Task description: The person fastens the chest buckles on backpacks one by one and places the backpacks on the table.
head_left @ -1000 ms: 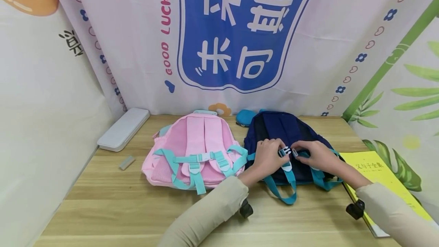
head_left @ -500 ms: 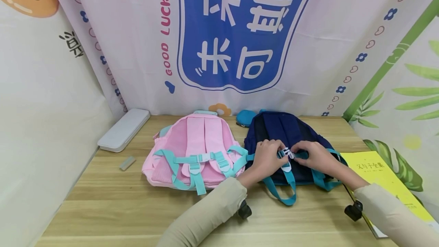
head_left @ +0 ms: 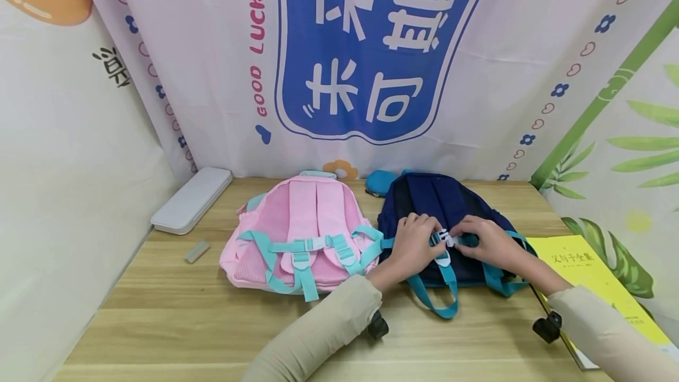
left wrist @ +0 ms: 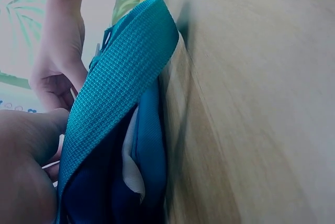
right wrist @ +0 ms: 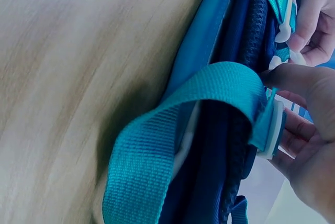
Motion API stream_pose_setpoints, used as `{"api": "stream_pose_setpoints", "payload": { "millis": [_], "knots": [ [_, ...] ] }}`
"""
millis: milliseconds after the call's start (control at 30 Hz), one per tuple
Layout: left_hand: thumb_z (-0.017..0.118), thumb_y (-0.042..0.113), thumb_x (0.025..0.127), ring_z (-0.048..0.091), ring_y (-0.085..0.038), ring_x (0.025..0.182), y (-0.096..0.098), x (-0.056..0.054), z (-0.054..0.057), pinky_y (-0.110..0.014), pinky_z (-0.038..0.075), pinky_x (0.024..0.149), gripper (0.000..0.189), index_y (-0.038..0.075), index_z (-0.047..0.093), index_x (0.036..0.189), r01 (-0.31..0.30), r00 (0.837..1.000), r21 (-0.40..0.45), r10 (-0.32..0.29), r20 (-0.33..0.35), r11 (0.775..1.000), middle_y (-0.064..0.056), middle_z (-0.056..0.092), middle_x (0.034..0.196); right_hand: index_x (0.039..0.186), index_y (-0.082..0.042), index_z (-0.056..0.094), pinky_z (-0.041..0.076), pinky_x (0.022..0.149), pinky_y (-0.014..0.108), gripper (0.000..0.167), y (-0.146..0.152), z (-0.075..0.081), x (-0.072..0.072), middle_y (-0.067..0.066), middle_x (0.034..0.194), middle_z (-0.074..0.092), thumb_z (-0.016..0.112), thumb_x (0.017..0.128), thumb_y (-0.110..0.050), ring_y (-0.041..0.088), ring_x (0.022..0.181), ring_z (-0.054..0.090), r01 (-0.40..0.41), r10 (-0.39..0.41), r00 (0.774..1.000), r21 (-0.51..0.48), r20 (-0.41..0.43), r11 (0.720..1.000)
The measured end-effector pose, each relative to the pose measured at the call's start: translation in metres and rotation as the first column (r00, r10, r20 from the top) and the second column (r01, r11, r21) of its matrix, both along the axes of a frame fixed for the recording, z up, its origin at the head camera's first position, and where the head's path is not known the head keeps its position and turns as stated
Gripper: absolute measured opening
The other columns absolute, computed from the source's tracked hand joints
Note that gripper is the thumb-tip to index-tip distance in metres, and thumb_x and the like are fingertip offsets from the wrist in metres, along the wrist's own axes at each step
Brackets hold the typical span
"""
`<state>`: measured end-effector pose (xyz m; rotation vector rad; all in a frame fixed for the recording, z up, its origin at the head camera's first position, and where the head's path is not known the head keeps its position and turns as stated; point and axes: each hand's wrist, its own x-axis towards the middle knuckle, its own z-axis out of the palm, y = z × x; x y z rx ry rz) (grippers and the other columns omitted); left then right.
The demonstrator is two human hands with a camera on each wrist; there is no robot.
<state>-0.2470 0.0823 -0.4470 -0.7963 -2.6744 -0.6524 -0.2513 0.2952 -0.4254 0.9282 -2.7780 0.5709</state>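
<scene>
A navy backpack (head_left: pixel 440 190) with teal straps lies with its strap side up on the right of the table. Over its middle, my left hand (head_left: pixel 414 246) pinches one half of a white chest-strap buckle (head_left: pixel 450 240). From the other side my right hand (head_left: pixel 484 242) pinches the other half, and the two halves meet between the fingertips. A teal webbing loop (head_left: pixel 450 310) hangs from the bag's lower edge onto the table. In the left wrist view, a teal strap (left wrist: pixel 115 93) hides most of the fingertips. The right wrist view shows white buckle parts (right wrist: pixel 275 62) between both hands.
A pink backpack (head_left: pixel 302 193) with mint straps lies just left of the navy one. Farther left are a pale pencil case (head_left: pixel 192 200) and a small grey eraser-like block (head_left: pixel 197 252). A teal pouch (head_left: pixel 379 181) sits behind; a yellow book (head_left: pixel 583 276) lies right.
One second ago the buckle halves were apart. My right hand has brought its half leftward against the pronged half in my left hand. The backpacks have stayed put.
</scene>
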Motion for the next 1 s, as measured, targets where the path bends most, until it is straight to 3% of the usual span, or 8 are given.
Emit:
{"api": "stream_pose_setpoints", "payload": {
  "millis": [300, 767, 1000],
  "knots": [
    [0.067, 0.035, 0.099, 0.050, -0.012, 0.095, 0.000, -0.001, -0.001, -0.034, 0.042, 0.099, 0.015, 0.024, 0.067, 0.108, 0.014, 1.000, 0.001, -0.014, 0.007, 1.000, 0.010, 0.062, 0.097, 0.102, -0.009, 0.077, 0.051, 0.066, 0.027, 0.021, 0.004, 0.001, 0.002, 0.001, 0.097, 0.066, 0.079, 0.083, 0.000, 0.014, 0.080, 0.060, -0.002, 0.002, 0.999, 0.007, -0.046, 1.000],
    [0.066, 0.037, 0.099, 0.050, -0.012, 0.095, 0.003, -0.001, 0.000, -0.033, 0.042, 0.096, 0.018, 0.025, 0.069, 0.113, 0.018, 0.998, -0.036, -0.020, -0.055, 0.999, 0.010, 0.063, 0.103, 0.103, -0.008, 0.078, 0.044, 0.061, 0.023, 0.023, 0.012, 0.010, 0.006, 0.002, 0.096, 0.063, 0.078, 0.083, 0.003, 0.012, 0.075, 0.053, -0.016, 0.013, 0.995, -0.026, -0.100, 1.000],
    [0.065, 0.038, 0.100, 0.051, -0.011, 0.095, 0.005, -0.002, 0.002, -0.034, 0.042, 0.097, 0.020, 0.025, 0.070, 0.115, 0.022, 0.999, -0.039, -0.023, -0.039, 0.999, 0.010, 0.064, 0.102, 0.105, -0.007, 0.078, 0.042, 0.059, 0.021, 0.022, 0.013, 0.014, 0.007, 0.003, 0.095, 0.063, 0.078, 0.085, 0.000, 0.012, 0.073, 0.052, -0.001, 0.000, 0.995, -0.012, -0.099, 1.000]
  ]
}}
